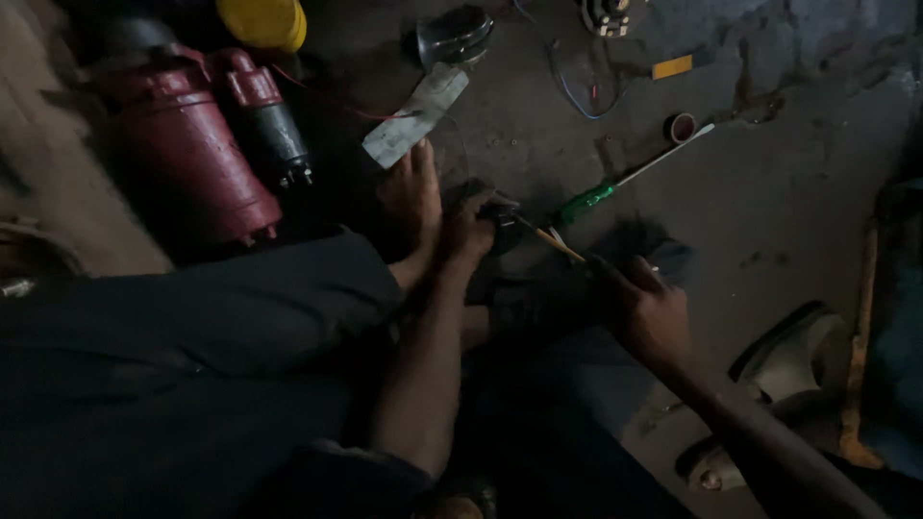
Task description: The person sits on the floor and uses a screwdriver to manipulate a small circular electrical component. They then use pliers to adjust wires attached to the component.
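We take this for a rough repair workshop where the work goes on down on the ground: the stained, cracked concrete floor serves as the bench. At far left lies a red electric motor with a smaller black-and-red unit beside it, and a green-handled screwdriver, a roll of tape and loose blue wire are scattered across the far middle. At near right a worn sandal rests on the same grimy floor.
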